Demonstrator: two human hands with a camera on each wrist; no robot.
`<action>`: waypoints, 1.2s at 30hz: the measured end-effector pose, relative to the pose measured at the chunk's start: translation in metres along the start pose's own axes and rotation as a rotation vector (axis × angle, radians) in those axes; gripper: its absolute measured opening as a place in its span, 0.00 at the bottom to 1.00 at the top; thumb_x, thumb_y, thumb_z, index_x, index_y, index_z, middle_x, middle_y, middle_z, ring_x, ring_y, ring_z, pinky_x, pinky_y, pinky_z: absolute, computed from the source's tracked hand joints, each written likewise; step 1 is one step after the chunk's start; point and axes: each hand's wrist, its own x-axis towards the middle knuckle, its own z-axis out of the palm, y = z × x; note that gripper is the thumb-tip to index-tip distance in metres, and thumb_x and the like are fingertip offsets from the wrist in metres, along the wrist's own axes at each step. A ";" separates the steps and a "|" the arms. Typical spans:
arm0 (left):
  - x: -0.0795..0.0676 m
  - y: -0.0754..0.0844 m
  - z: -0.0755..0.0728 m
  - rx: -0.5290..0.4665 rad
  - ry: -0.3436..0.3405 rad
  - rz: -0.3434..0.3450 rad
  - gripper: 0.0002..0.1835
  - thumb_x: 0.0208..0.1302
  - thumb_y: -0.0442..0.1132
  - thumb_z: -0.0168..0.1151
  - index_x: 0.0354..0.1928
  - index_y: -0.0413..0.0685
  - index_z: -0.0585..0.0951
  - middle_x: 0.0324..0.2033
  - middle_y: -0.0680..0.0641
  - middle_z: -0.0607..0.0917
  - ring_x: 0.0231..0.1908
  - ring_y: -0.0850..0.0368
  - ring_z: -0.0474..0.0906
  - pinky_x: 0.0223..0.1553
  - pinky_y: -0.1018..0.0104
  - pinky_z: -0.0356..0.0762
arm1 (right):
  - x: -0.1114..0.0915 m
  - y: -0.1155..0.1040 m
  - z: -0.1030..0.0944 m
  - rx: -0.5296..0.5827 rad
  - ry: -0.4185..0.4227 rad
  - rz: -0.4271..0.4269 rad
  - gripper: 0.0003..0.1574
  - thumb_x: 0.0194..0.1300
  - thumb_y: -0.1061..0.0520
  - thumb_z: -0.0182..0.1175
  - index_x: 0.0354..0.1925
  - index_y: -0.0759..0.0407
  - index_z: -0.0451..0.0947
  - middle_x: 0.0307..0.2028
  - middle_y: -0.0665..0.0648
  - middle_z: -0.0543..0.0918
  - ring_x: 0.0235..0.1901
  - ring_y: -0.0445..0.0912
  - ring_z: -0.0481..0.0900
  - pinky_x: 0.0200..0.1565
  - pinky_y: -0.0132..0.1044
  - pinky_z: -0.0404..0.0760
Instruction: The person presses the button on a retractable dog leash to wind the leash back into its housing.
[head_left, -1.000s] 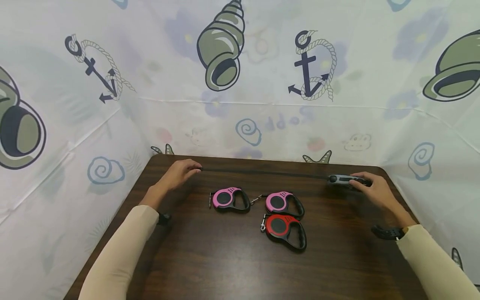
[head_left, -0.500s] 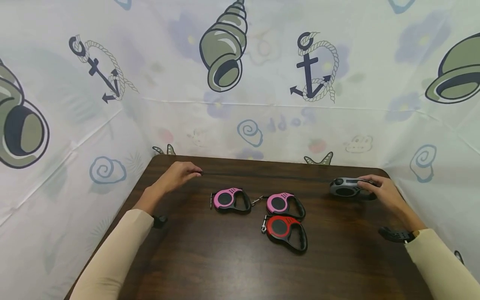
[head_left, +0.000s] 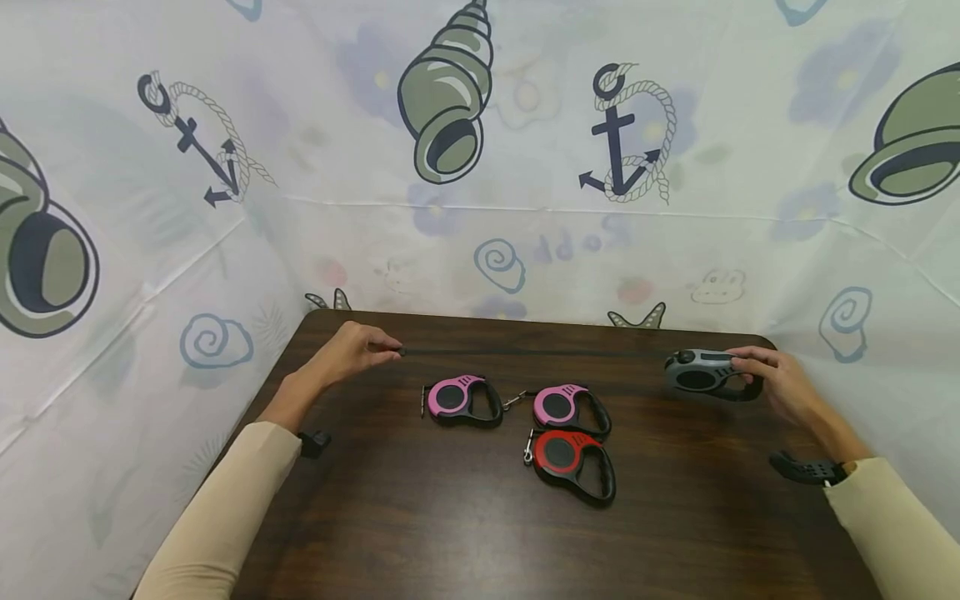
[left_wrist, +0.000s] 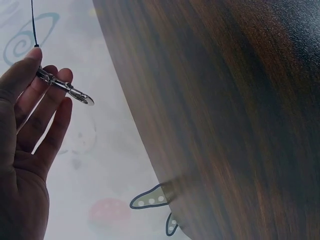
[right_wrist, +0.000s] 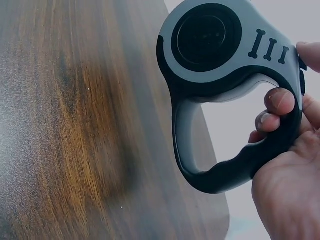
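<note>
My right hand (head_left: 776,379) grips the handle of a grey and black retractable dog leash (head_left: 697,372) at the right; in the right wrist view several fingertips (right_wrist: 280,101) curl through the handle loop. A thin dark cord (head_left: 525,352) runs from it across to the left. My left hand (head_left: 352,354) pinches the cord's end, where a metal clip (left_wrist: 65,85) hangs between thumb and fingers in the left wrist view. On the table between the hands lie a pink leash (head_left: 450,397), a second pink leash (head_left: 557,406) and a red leash (head_left: 559,452).
The dark wooden table (head_left: 450,542) ends at a back edge against a patterned cloth backdrop (head_left: 555,125). The red leash touches or nearly touches the second pink one. Their metal clips (head_left: 528,450) point leftward.
My right hand has moved slightly right and turned the grey leash so its flat side faces the camera. The left hand has shifted slightly toward me, still pinching the clip end.
</note>
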 end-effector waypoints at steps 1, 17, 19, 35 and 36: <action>0.000 0.000 0.000 0.000 -0.001 -0.001 0.09 0.63 0.31 0.77 0.45 0.39 0.92 0.40 0.44 0.93 0.40 0.47 0.91 0.40 0.54 0.89 | 0.000 -0.001 0.000 0.048 -0.008 -0.010 0.17 0.82 0.63 0.54 0.51 0.45 0.87 0.32 0.47 0.80 0.18 0.47 0.61 0.18 0.46 0.56; -0.004 -0.004 -0.005 -0.044 0.030 -0.069 0.12 0.60 0.27 0.77 0.46 0.39 0.91 0.38 0.45 0.93 0.38 0.51 0.90 0.40 0.53 0.88 | -0.001 -0.003 0.001 0.260 -0.082 -0.049 0.20 0.81 0.69 0.49 0.54 0.62 0.87 0.44 0.45 0.89 0.37 0.41 0.77 0.41 0.31 0.72; -0.005 -0.006 -0.006 -0.053 0.035 -0.080 0.11 0.60 0.28 0.77 0.46 0.39 0.91 0.38 0.45 0.93 0.38 0.50 0.90 0.41 0.52 0.88 | -0.001 -0.002 0.001 0.212 -0.091 -0.057 0.19 0.81 0.69 0.49 0.55 0.63 0.86 0.44 0.44 0.89 0.38 0.40 0.78 0.41 0.32 0.72; -0.003 -0.008 -0.010 -0.099 0.039 -0.131 0.09 0.62 0.29 0.77 0.45 0.40 0.91 0.35 0.47 0.93 0.35 0.54 0.90 0.36 0.67 0.84 | -0.003 -0.005 0.003 0.148 -0.129 -0.136 0.19 0.80 0.71 0.49 0.57 0.69 0.84 0.42 0.46 0.88 0.32 0.48 0.67 0.36 0.44 0.57; -0.002 -0.008 -0.010 -0.098 0.040 -0.129 0.09 0.62 0.29 0.77 0.45 0.40 0.91 0.35 0.47 0.93 0.35 0.54 0.90 0.37 0.67 0.85 | -0.004 -0.005 0.003 0.161 -0.130 -0.131 0.19 0.80 0.71 0.48 0.56 0.68 0.84 0.42 0.46 0.89 0.32 0.48 0.67 0.36 0.44 0.56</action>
